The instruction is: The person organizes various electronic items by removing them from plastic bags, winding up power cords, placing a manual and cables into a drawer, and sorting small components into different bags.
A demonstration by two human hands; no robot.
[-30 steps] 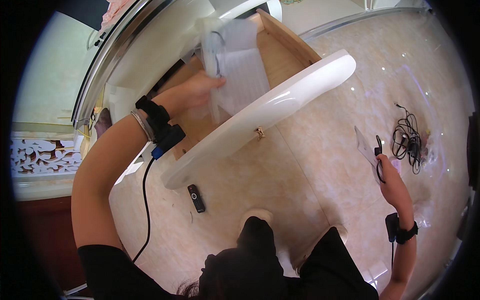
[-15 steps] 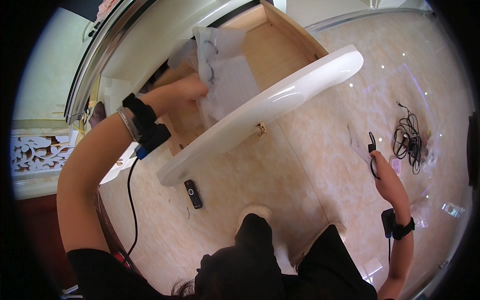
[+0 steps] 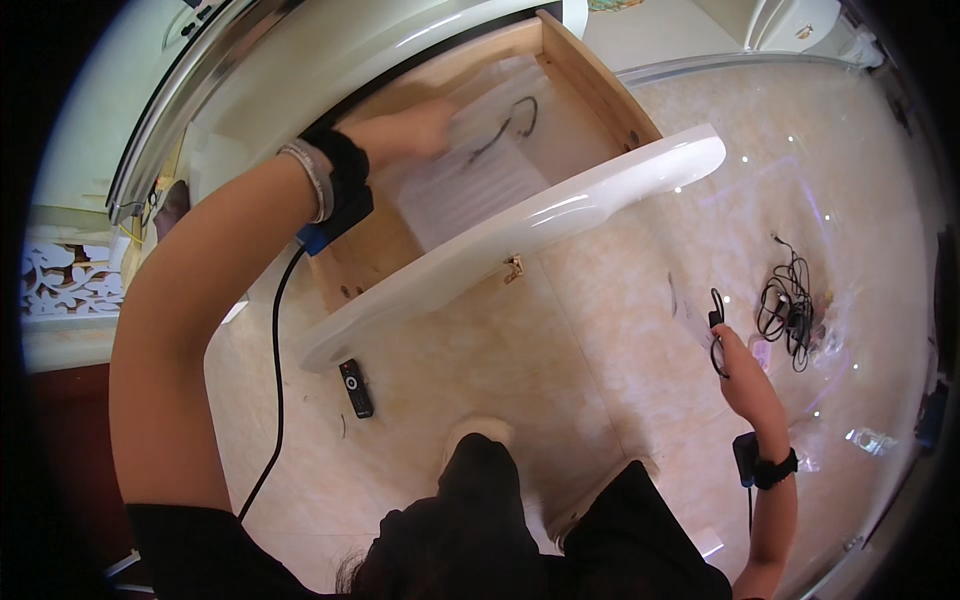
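Observation:
My left hand is inside the open wooden drawer, at the edge of a translucent plastic bag. Motion smears its fingers, so I cannot see whether it grips the bag. A dark, curved cord shows on or through the bag. Off to the right, above the floor, my right hand is closed on a short black cable. A thin, clear plastic piece sticks out beside that cable; whether the same fingers hold it is unclear.
The drawer's curved white front juts out over the tiled floor. A black remote control lies below it. At the right are a tangle of black cables and a crumpled clear wrapper. My feet stand between.
The plastic bag, raised and bunched before, now lies flatter in the drawer. My left hand has moved up and right over it. My right hand still holds the cable.

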